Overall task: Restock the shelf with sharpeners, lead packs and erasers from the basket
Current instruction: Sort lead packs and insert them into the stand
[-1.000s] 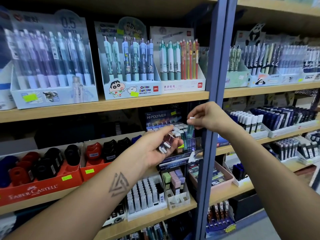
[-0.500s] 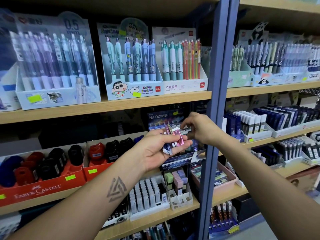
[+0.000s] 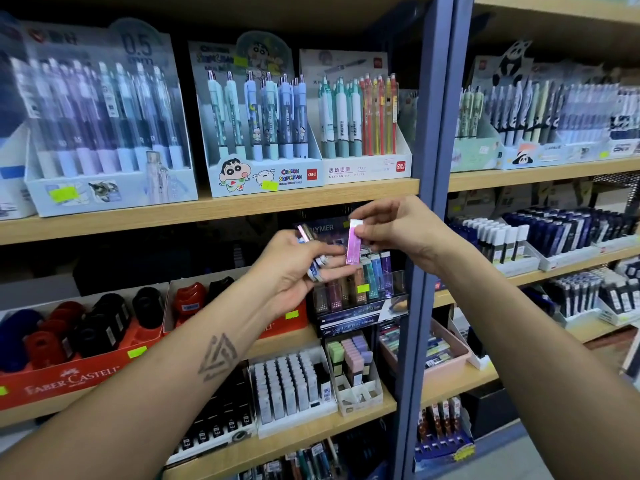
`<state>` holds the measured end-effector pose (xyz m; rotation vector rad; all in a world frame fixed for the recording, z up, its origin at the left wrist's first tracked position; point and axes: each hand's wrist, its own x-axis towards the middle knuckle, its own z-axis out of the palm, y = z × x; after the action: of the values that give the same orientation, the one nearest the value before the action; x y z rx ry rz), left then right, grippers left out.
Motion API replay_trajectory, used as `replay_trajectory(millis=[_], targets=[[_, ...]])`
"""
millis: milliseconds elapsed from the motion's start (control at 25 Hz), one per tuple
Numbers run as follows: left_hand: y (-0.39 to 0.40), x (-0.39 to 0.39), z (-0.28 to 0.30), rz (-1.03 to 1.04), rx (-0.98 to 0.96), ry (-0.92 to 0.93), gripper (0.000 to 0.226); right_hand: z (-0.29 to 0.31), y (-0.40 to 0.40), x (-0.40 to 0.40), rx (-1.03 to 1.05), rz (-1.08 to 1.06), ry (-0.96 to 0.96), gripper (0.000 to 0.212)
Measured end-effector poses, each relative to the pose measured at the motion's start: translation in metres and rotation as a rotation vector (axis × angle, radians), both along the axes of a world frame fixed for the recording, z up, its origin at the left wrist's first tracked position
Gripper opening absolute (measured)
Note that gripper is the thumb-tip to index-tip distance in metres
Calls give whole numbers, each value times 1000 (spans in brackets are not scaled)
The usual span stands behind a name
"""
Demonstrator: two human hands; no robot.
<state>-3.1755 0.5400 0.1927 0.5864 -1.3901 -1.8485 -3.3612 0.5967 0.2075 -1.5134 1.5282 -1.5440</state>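
My right hand (image 3: pixel 398 230) pinches a slim pink lead pack (image 3: pixel 354 241) by its upper end and holds it upright in front of the dark Hi-Polymer display box (image 3: pixel 360 299) on the middle shelf. My left hand (image 3: pixel 298 268) is just left of it, palm up, gripping a small bunch of lead packs (image 3: pixel 313 252) with blue and pink ends. The display box has several coloured lead packs standing in its clear front slots. The basket is out of view.
Red Faber-Castell trays (image 3: pixel 69 379) of sharpeners sit to the left on the same shelf. A blue metal upright (image 3: pixel 420 271) stands just right of the display. Pen displays (image 3: pixel 263 140) fill the shelf above; white lead packs (image 3: pixel 287 386) and erasers (image 3: pixel 349 362) below.
My right hand set the green pack into the display, then took a pink pack from the bunch in my left hand and lifted it up.
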Motion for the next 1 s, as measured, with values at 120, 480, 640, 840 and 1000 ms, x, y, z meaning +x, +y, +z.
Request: replay_trajectory(millis=[120,480,640,840,1000], targets=[[-9,9,6,50,15,35,20,-5,-2,-2,-34,-90,13,14],[-19,22,0,103,199,81,25,-17,-22,2,-70,-215,63,5],[-28,31,-2,172,202,-8,27,-21,-47,-2,-44,-313,193,8],[-37,38,-5,241,168,-79,23,-17,-73,7,92,-232,282,15],[-33,39,-10,214,154,-84,16,-19,-82,15,223,-237,403,23]])
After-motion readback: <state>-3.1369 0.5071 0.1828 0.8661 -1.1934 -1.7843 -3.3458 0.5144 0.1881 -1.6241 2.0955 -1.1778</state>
